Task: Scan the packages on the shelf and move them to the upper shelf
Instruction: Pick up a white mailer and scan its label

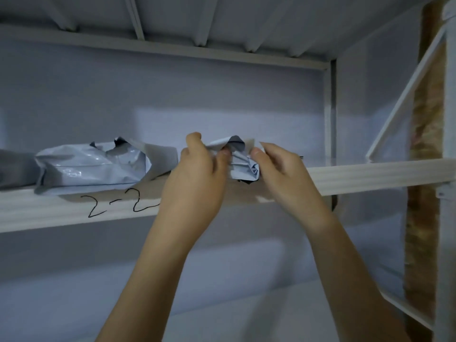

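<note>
At left of frame a glossy grey plastic mailer bag [93,164] is already lying on the pale wooden shelf board marked 2-2 [370,176], looking done. At centre, the left hand [197,174] is pinching a small crumpled grey plastic package [240,159], fingers curled tight; the right hand [281,169] is gripping its other edge, settling it onto the board.

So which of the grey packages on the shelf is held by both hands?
The small crumpled package, right of the "2-2" marking; the larger package lies untouched.
</note>
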